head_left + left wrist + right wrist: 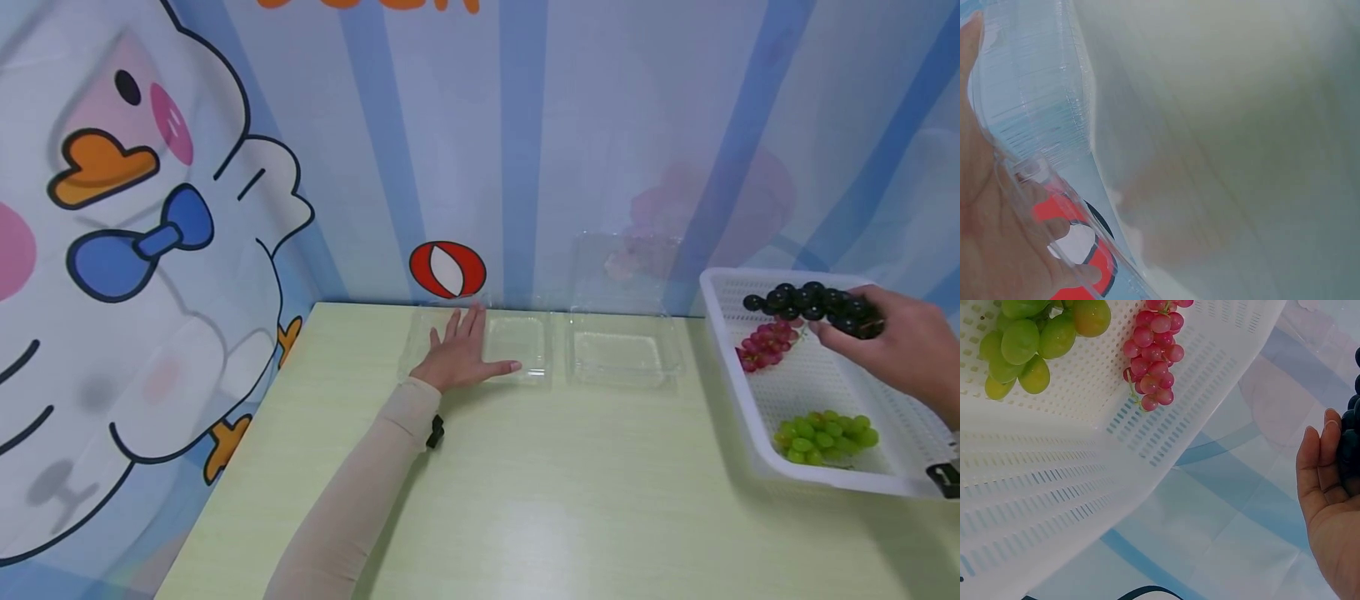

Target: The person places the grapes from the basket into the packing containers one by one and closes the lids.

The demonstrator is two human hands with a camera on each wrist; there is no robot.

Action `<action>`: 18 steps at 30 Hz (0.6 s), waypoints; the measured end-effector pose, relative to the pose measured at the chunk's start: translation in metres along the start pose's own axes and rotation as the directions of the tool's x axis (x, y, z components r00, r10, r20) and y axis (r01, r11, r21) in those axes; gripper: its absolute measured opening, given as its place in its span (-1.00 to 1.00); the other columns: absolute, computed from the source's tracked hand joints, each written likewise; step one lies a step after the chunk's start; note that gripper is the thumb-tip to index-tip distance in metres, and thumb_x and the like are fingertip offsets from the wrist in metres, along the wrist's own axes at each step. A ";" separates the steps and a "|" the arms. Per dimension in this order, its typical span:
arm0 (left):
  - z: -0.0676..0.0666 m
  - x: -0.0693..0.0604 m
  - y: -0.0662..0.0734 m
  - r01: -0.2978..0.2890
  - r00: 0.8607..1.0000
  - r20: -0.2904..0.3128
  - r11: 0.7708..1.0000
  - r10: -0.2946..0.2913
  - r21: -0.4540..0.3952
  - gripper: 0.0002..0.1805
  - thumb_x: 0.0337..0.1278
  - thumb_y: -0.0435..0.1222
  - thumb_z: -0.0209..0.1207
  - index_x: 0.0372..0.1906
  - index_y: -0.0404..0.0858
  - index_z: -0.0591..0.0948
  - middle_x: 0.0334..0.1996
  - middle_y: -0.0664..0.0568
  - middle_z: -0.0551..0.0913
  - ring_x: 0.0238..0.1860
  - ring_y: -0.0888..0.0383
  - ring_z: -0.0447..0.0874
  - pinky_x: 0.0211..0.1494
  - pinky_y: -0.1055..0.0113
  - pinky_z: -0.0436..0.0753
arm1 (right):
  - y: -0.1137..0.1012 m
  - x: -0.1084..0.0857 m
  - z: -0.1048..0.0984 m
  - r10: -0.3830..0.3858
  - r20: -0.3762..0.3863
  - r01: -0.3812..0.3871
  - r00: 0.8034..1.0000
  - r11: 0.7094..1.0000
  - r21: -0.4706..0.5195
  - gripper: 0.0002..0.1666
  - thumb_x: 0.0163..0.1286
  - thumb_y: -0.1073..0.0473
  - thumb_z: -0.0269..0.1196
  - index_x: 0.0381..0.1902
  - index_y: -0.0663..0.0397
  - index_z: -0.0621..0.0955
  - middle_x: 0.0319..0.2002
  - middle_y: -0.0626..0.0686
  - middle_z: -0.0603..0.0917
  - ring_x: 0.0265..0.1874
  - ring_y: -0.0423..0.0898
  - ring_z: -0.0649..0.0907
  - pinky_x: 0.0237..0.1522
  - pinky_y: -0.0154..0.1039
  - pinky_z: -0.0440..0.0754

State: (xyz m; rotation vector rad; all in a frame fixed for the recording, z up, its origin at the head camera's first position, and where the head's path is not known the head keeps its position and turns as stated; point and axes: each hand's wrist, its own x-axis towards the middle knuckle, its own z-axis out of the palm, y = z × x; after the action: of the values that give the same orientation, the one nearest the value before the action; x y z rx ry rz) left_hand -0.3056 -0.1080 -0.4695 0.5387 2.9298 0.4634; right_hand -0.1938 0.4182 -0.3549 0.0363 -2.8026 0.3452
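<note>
My right hand (903,337) grips a bunch of black grapes (813,302) by one end, holding it above the white perforated basket (806,473). In the right wrist view only part of that hand (1332,500) and the dark bunch shows at the right edge. With fingers spread and straight, my left hand (459,357) rests on a clear plastic box (517,340) near the back of the table. The left wrist view shows the palm (997,219) against the see-through plastic. Inside the basket lie pinkish-red grapes (768,343) and green grapes (825,437).
To the right of the first box stands another clear plastic box (618,354) with its lid raised against the wall. A printed backdrop (525,150) rises along the table's (540,483) back edge. The basket stands at the table's right.
</note>
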 end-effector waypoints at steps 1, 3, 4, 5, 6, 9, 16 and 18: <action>0.000 0.000 0.000 0.000 1.000 -0.001 1.000 0.000 0.001 0.36 -0.03 0.60 -0.04 0.66 -0.13 -0.24 0.67 0.03 -0.30 0.64 -0.20 -0.31 0.48 -0.46 -0.11 | 0.000 0.000 0.000 -0.001 0.001 0.001 1.000 1.000 0.000 -0.04 0.46 -0.24 0.18 0.25 0.65 0.31 0.09 0.75 0.39 -0.11 0.64 0.50 -0.13 0.48 0.51; 0.000 0.000 0.000 0.000 1.000 -0.002 1.000 0.000 0.000 0.37 -0.03 0.61 -0.04 0.66 -0.14 -0.24 0.67 0.03 -0.30 0.64 -0.20 -0.31 0.48 -0.46 -0.11 | 0.000 0.001 0.000 -0.007 0.002 0.007 1.000 1.000 0.001 -0.05 0.46 -0.23 0.19 0.24 0.65 0.32 0.10 0.74 0.38 -0.11 0.63 0.50 -0.14 0.48 0.51; 0.000 0.000 0.000 0.001 1.000 -0.002 1.000 -0.001 0.001 0.37 -0.03 0.61 -0.04 0.66 -0.13 -0.24 0.67 0.03 -0.30 0.64 -0.20 -0.31 0.48 -0.46 -0.11 | 0.000 0.001 0.001 -0.012 -0.003 0.012 1.000 1.000 0.002 -0.05 0.46 -0.23 0.19 0.24 0.65 0.32 0.09 0.74 0.39 -0.12 0.63 0.51 -0.15 0.47 0.52; 0.000 0.000 0.000 0.001 1.000 -0.002 1.000 -0.001 0.001 0.37 -0.03 0.61 -0.05 0.66 -0.13 -0.24 0.67 0.03 -0.30 0.64 -0.20 -0.31 0.48 -0.46 -0.11 | 0.000 0.001 0.001 -0.018 -0.008 0.018 1.000 1.000 0.003 -0.05 0.46 -0.23 0.19 0.23 0.65 0.33 0.08 0.74 0.40 -0.13 0.63 0.52 -0.15 0.47 0.53; 0.000 0.001 -0.001 0.001 1.000 -0.002 1.000 -0.001 0.004 0.37 -0.04 0.61 -0.05 0.66 -0.14 -0.24 0.67 0.03 -0.30 0.64 -0.20 -0.31 0.48 -0.46 -0.11 | -0.001 0.001 0.001 -0.024 -0.011 0.024 1.000 1.000 0.003 -0.05 0.46 -0.23 0.20 0.23 0.65 0.33 0.08 0.74 0.40 -0.13 0.62 0.52 -0.16 0.47 0.53; 0.000 0.001 -0.001 0.000 1.000 -0.003 1.000 0.000 0.007 0.37 -0.04 0.62 -0.06 0.66 -0.14 -0.23 0.67 0.03 -0.30 0.64 -0.20 -0.31 0.48 -0.46 -0.11 | -0.001 0.002 0.000 -0.045 -0.024 0.045 0.999 0.999 -0.003 -0.05 0.46 -0.24 0.20 0.22 0.66 0.34 0.06 0.73 0.42 -0.18 0.61 0.55 -0.18 0.45 0.55; 0.000 0.001 0.000 -0.004 1.000 -0.009 1.000 0.004 -0.005 0.36 -0.03 0.60 -0.03 0.66 -0.15 -0.21 0.67 0.01 -0.27 0.64 -0.20 -0.29 0.47 -0.47 -0.10 | -0.002 0.002 -0.001 -0.064 -0.025 0.064 0.998 0.998 -0.002 -0.09 0.47 -0.19 0.21 0.21 0.66 0.35 0.07 0.73 0.41 -0.21 0.58 0.55 -0.19 0.44 0.54; -0.001 0.000 0.000 -0.003 1.000 -0.009 1.000 0.003 -0.005 0.36 -0.02 0.59 -0.02 0.66 -0.15 -0.21 0.67 0.02 -0.27 0.64 -0.20 -0.29 0.48 -0.47 -0.12 | -0.002 0.002 -0.001 -0.070 -0.026 0.070 0.997 0.998 -0.002 -0.10 0.47 -0.18 0.21 0.21 0.66 0.35 0.07 0.73 0.41 -0.22 0.58 0.55 -0.19 0.43 0.53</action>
State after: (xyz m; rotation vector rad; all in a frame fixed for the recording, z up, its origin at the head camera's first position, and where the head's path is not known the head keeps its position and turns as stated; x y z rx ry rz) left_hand -0.3059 -0.1080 -0.4689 0.5422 2.9361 0.4742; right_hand -0.1953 0.4164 -0.3533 0.1292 -2.7676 0.3254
